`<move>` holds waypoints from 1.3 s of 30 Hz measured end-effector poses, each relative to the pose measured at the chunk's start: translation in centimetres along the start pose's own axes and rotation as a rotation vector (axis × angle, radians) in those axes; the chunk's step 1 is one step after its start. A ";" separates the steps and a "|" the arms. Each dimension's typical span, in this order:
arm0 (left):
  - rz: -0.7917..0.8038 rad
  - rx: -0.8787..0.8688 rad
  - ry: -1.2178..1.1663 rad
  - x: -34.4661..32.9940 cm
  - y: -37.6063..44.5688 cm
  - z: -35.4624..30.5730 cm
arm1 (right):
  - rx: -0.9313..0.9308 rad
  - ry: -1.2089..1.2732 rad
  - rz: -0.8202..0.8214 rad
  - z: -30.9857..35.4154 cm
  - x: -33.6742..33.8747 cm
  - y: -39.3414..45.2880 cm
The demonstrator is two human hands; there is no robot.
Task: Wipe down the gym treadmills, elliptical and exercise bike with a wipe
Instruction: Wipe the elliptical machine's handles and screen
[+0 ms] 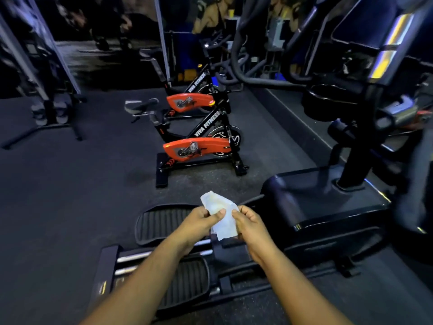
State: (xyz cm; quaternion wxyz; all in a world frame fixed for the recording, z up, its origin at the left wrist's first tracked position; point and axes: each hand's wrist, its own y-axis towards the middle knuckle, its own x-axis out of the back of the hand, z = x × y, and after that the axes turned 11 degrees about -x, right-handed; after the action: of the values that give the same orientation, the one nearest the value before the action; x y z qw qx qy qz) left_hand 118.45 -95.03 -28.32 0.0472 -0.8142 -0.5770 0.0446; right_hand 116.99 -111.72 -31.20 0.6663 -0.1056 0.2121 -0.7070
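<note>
Your left hand (201, 219) and right hand (248, 222) both pinch the crumpled white wipe (221, 215), held over the black elliptical's ribbed pedals (164, 221). Pull unevenly and I think it could tear or drop. Far left stands a weight rack (44, 90); two red-and-black exercise bikes (199, 141) wait ahead; the elliptical's dark housing (316, 198) blocks your right.

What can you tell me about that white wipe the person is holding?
The wipe is a thin, pale, crumpled sheet, partly folded, that looks like soft damp tissue. It is held in the air above the elliptical's pedals, pinched on one side by the left hand and on the other by the right hand. It touches no machine.
</note>
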 end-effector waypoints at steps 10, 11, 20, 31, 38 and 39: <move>0.228 -0.236 0.146 -2.8 10.4 -3.6 | 0.186 -0.093 -0.268 5.6 4.8 1.1; 0.261 -0.223 0.082 -2.7 11.1 -4.0 | 0.181 -0.025 -0.293 6.1 4.7 1.2; 0.603 -0.277 0.023 -4.0 18.0 -11.0 | 0.231 0.181 -0.421 13.9 5.9 -0.6; 0.866 -0.690 0.092 -7.7 20.8 -20.7 | 0.403 -0.049 -0.551 20.9 7.0 -4.9; 0.774 -0.797 -0.162 -11.7 22.9 -26.3 | 0.749 -0.362 -1.022 29.4 8.4 -8.0; 0.736 -0.788 -0.211 -12.7 23.0 -27.2 | 0.828 -0.387 -1.111 31.1 8.2 -8.5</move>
State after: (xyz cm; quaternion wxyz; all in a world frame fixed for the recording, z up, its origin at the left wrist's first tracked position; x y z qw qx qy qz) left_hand 139.20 -115.24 -4.11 -0.3382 -0.9094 -0.2286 -0.0799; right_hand 122.12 -124.57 -0.91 0.2193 -0.0599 -0.2806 -0.9325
